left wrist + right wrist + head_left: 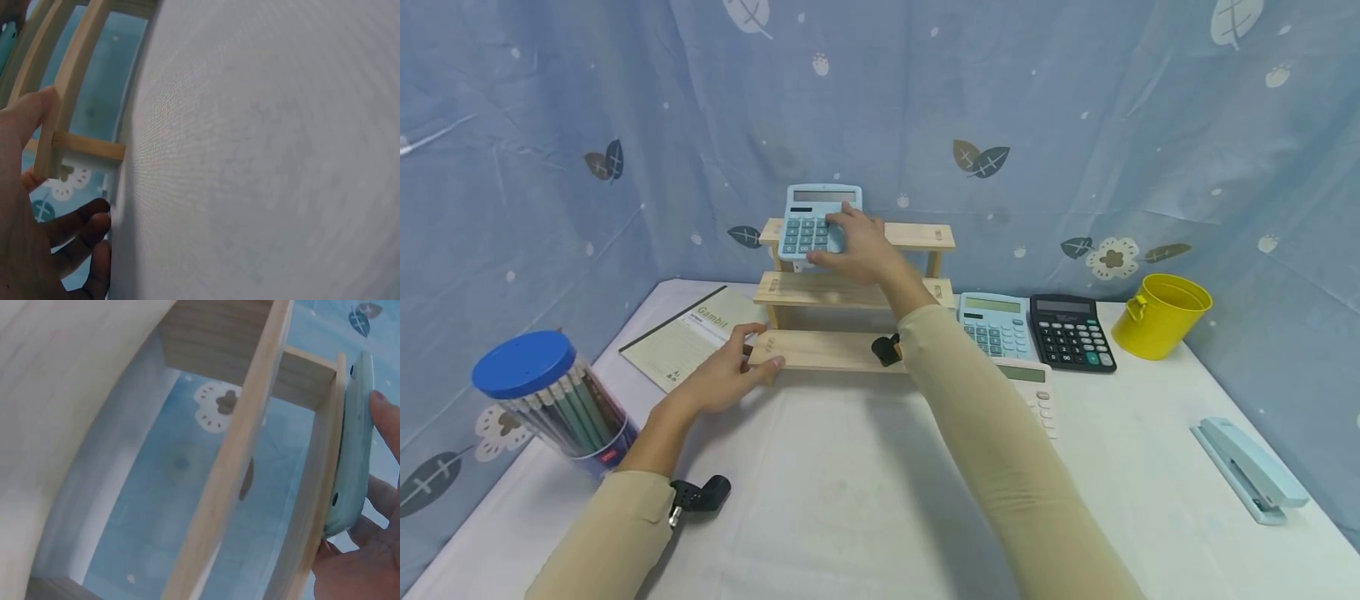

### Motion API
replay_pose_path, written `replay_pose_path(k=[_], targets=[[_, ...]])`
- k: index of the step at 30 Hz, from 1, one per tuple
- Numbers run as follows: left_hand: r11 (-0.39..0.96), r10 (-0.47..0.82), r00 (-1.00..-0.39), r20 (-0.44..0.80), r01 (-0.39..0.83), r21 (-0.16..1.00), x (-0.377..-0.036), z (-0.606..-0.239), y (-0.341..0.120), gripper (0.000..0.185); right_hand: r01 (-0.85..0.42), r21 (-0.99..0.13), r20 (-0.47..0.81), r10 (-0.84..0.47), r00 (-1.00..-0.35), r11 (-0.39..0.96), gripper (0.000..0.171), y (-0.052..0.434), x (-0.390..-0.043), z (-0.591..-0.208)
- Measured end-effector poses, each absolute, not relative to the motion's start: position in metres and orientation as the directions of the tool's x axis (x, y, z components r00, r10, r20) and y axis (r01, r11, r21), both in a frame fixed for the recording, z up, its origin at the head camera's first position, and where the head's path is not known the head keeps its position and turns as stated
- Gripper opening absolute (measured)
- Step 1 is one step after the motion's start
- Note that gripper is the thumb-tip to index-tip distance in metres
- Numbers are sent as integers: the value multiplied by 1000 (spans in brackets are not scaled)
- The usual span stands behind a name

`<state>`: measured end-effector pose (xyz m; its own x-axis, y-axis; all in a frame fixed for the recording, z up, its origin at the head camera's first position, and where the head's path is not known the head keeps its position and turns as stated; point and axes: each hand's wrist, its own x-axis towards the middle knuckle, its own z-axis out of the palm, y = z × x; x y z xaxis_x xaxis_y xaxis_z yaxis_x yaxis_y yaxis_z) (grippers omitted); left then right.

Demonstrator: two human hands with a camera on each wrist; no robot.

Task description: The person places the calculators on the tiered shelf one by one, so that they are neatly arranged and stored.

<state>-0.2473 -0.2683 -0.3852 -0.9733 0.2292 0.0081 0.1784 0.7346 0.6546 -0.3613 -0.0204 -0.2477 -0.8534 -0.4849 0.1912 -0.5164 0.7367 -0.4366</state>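
Note:
A three-tier wooden display stand [827, 289] stands at the back of the table. My right hand [865, 250] grips a light blue calculator [805, 223] by its right side, upright at the left part of the top tier. In the right wrist view that calculator [355, 450] is edge-on, its back close against the top board [325, 469]. My left hand [730, 377] holds the left end of the lowest tier. In the left wrist view, the thumb lies on the board [78, 69], a fingertip shows at its other side, and the remaining fingers curl below.
Right of the stand lie another light blue calculator [992, 321], a black calculator [1070, 333] and a white calculator [1036, 392], partly behind my sleeve. Beyond are a yellow bucket [1161, 317] and a light blue stapler [1251, 471]. At left are a notepad [692, 333] and a blue-lidded pencil tub [561, 404].

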Motion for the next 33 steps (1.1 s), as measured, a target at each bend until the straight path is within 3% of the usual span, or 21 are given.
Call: replay_pose_path(k=[9,33], targets=[[732,230,-973,8,178,657,-247,-385,-271,84,-484,-466,259,-409,-875,741,77,-39,-362,-255],[738,235,-972,21,193,647,-250,-383,-267,83,-465,-474,221,-410,-885,748,77,-26,-367,-249]])
